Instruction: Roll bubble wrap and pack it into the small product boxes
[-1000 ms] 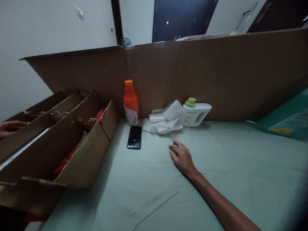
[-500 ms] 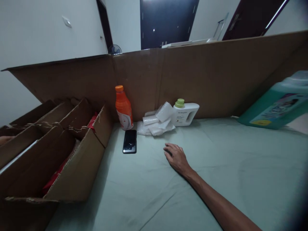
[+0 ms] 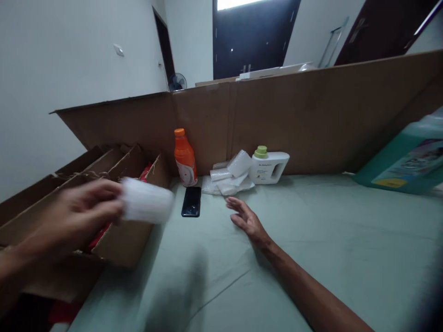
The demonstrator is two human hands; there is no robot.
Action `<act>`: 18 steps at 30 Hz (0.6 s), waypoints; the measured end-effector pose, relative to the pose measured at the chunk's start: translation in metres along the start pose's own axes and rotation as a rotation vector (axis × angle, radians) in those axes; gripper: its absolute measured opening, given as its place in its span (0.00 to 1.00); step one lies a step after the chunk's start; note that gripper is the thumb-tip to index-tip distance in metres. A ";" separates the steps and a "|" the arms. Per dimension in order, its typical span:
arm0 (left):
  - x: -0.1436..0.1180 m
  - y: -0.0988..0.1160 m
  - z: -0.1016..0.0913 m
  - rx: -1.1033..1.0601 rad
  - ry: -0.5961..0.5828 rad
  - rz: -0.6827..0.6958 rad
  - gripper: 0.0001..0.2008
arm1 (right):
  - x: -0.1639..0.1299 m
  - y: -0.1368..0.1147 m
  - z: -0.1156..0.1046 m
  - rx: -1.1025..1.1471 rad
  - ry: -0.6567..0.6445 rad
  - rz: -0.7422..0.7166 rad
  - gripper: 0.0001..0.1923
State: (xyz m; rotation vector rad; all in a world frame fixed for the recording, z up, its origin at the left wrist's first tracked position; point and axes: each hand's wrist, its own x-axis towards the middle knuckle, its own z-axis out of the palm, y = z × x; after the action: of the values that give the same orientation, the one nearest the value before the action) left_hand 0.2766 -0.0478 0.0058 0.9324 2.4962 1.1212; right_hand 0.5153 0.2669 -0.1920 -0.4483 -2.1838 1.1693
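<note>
Two hands | left hand (image 3: 74,219) raised, gripping white roll (image 3: 147,200) | right hand (image 3: 246,219) open, flat.

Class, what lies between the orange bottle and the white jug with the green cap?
A heap of white bubble-wrap packets lies between orange bottle and white jug, in the head view.

We see a bed (image 3: 311,258) under a pale green sheet. On it lie a black phone (image 3: 191,201), an orange bottle (image 3: 185,157), white packets (image 3: 230,177), a white jug (image 3: 269,167) and an open cardboard box (image 3: 121,240).
</note>
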 end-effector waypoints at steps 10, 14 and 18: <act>-0.002 0.028 0.208 -0.719 -0.253 0.010 0.38 | 0.028 -0.054 -0.031 -0.330 -0.100 -0.168 0.16; -0.007 -0.006 0.250 -0.554 -0.188 0.030 0.38 | 0.094 -0.025 -0.054 -0.666 0.016 -0.186 0.27; -0.026 -0.046 0.299 -0.304 -0.180 0.132 0.36 | 0.133 0.011 -0.044 -0.822 -0.161 -0.177 0.28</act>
State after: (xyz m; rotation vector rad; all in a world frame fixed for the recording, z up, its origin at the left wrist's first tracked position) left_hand 0.4134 0.0864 -0.2301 1.0667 2.0749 1.3449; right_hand 0.4435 0.3740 -0.1357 -0.4823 -2.7211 0.1683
